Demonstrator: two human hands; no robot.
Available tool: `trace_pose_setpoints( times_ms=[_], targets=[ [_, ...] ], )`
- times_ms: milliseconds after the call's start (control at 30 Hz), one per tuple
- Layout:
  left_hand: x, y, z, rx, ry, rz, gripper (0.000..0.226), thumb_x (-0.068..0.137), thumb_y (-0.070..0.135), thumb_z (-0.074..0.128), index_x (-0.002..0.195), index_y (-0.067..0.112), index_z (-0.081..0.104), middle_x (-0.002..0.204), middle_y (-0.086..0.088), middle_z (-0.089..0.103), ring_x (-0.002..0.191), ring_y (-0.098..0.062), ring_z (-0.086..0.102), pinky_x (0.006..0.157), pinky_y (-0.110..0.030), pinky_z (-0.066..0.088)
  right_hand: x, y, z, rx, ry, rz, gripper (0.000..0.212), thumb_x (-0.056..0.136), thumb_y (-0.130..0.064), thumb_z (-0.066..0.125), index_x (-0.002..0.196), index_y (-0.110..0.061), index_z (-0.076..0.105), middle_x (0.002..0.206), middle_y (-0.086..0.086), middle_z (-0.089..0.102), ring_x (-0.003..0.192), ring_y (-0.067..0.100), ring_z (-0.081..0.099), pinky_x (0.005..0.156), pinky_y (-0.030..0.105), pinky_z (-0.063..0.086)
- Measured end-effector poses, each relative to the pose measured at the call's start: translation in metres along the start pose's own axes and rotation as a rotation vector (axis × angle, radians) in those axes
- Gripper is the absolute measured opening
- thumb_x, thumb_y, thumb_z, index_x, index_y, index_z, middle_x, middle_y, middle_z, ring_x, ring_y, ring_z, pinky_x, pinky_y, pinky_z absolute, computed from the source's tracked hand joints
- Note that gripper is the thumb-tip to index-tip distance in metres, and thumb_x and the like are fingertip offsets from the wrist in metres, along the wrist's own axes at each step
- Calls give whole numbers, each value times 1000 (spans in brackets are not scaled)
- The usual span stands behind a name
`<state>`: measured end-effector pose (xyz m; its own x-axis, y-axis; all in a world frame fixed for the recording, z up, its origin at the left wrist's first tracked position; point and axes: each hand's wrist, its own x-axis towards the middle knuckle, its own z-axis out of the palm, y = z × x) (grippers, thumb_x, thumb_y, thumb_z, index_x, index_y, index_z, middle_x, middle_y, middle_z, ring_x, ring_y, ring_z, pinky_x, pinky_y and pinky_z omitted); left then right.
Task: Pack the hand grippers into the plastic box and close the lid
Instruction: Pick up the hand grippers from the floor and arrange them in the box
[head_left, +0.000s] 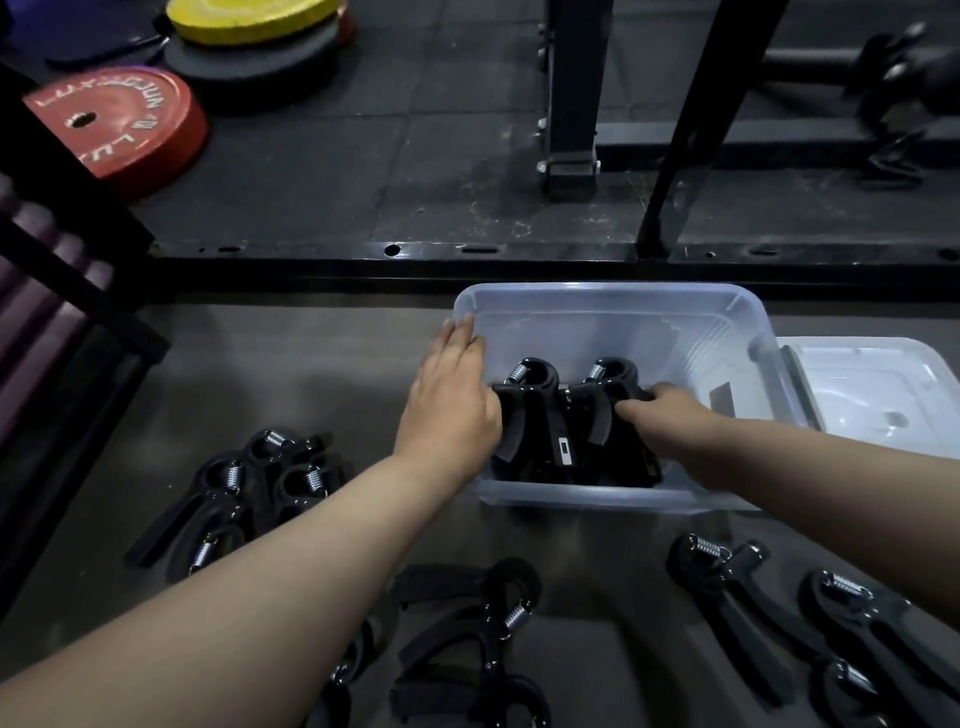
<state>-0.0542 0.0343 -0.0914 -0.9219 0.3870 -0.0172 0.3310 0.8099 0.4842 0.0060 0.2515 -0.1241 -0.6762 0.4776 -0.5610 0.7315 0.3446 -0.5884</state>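
Note:
A clear plastic box (613, 304) stands open on the floor in front of me. Two black hand grippers (540, 410) with metal springs stand side by side inside it. My left hand (449, 400) reaches over the box's left wall and holds the left one's handle. My right hand (675, 421) is inside the box, fingers closed on the right hand gripper (602, 400). The clear lid (883, 395) lies flat just right of the box. More black hand grippers lie loose on the floor: a pile at left (249, 488), some near me (467, 639), others at right (779, 597).
A black steel rack frame (566, 93) and its floor rail (467, 254) run behind the box. Red (114, 122) and yellow (249, 18) weight plates lie at the far left. A dark slanted bar (67, 270) stands at left.

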Motion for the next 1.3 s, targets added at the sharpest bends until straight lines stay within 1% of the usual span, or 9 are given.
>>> trace_pose_setpoints(
  times_ms=[67,200,467,567,733,833,1033,1167,1300],
  targets=[
    [0,0,0,-1,10,1,59,92,11,37,150,13,29,164,5,7,150,-11,0,120,-35,12,1,2,4,-190,40,-12,30,80,-26,54,105,-10,60,113,19,58,99,36,61,84,36,53],
    [1,-1,2,2,17,5,59,91,9,38,149,12,31,164,5,8,150,-12,1,120,-35,13,0,3,2,-171,-64,-72,18,79,-9,55,97,-10,56,96,19,63,83,33,65,66,36,54],
    [0,-1,2,6,22,5,61,88,6,38,149,12,31,164,5,7,150,-12,0,120,-35,12,4,12,-4,-274,-132,-147,39,92,-22,56,129,-13,48,111,14,62,99,31,63,89,40,52],
    [1,-1,3,9,29,5,63,87,3,37,149,12,31,164,4,8,150,-12,0,121,-34,12,3,15,-8,-222,-258,-119,43,90,-29,62,129,-22,43,110,12,63,100,31,64,87,43,55],
    [0,0,2,-7,31,8,58,91,6,37,148,10,33,164,3,10,150,-13,3,122,-35,12,0,21,-19,-195,-398,-88,90,80,-19,75,150,-30,19,122,8,61,110,26,61,98,38,51],
    [0,-1,2,-16,40,12,56,92,7,37,147,10,35,163,3,12,150,-13,4,120,-34,12,2,23,-28,-212,-479,-32,116,56,-19,82,151,-37,18,118,4,63,109,30,64,95,42,53],
    [0,-2,3,-31,54,17,56,90,5,39,146,9,38,163,2,15,150,-14,6,120,-33,12,-9,12,-34,-190,-534,-50,62,65,9,46,121,-18,50,106,18,62,85,22,58,66,28,45],
    [1,-3,3,-46,62,16,58,88,3,38,146,9,38,163,1,15,150,-14,7,120,-33,13,-9,9,-25,-8,-537,27,27,62,2,61,85,-8,52,80,13,47,73,23,46,65,33,37],
    [2,-4,4,-53,60,24,59,87,1,37,145,9,40,163,2,15,150,-15,7,119,-34,15,-10,10,-19,-203,-378,-56,26,79,-2,64,102,-13,56,90,9,62,78,21,58,67,28,48]
  ],
)
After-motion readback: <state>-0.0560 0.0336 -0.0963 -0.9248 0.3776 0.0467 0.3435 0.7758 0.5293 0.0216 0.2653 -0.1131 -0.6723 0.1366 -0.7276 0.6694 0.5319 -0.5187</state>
